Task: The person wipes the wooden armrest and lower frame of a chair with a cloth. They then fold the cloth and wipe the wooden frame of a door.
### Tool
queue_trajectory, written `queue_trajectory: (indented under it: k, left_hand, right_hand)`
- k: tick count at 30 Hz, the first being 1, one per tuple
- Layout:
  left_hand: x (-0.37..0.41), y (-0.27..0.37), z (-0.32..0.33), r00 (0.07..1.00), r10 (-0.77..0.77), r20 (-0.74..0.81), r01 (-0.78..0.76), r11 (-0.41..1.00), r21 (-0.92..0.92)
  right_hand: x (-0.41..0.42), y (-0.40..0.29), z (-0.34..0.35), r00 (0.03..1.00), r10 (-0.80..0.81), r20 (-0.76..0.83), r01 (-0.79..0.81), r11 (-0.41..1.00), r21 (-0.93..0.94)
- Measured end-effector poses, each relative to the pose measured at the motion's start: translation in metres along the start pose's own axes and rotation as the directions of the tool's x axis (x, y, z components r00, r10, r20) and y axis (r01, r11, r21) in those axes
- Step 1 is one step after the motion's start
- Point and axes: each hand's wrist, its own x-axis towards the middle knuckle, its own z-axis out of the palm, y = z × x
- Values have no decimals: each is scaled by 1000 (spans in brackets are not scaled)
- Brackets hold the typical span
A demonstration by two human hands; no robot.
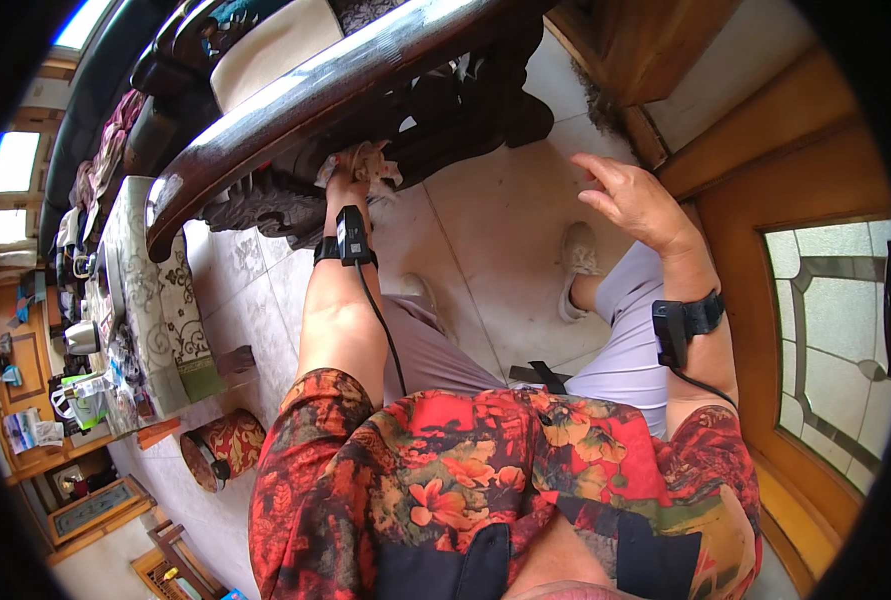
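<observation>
My left hand (346,181) grips a crumpled pale cloth (376,162) with coloured patches. It reaches beneath the thick, glossy armrest (325,86) of a dark wooden seat, beside the carved side panel (261,204). Shadow and the cloth hide most of the fingers, and whether the cloth touches the carving I cannot tell. Off to the right, my right hand (633,201) hangs in the air above the tiled floor, holding nothing. Its thumb and fingers are apart. Each forearm wears a black strapped device with a cable.
A wooden door (730,225) with patterned glass stands close on my right. To the left are a cluttered table (167,300) with a patterned cloth and a round red-and-gold stool (228,450). A beige cushion (276,52) lies on the seat. My shoes (582,262) rest on the tiles.
</observation>
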Motion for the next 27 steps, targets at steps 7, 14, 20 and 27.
queue_trajectory:
  k: [7, 14, 20, 27]
  left_hand:
    - [-23, -18, 76, 955, 24, 297, -21, 1000, -15]
    - [-92, -4, 125, 433, -46, 900, 24, 999, 40]
    - [-74, -54, 120, 953, 268, 141, -290, 942, 170]
    - [-13, -66, 23, 856, 329, 399, -45, -721, 691]
  right_hand:
    - [7, 1, -5, 998, -60, 23, 58, 997, 49]
    - [-9, 10, -11, 1000, -20, 23, 18, 997, 75]
    - [-12, 7, -11, 999, 5, 54, -10, 996, 94]
    - [-12, 19, -20, 980, 165, 113, -177, 978, 113]
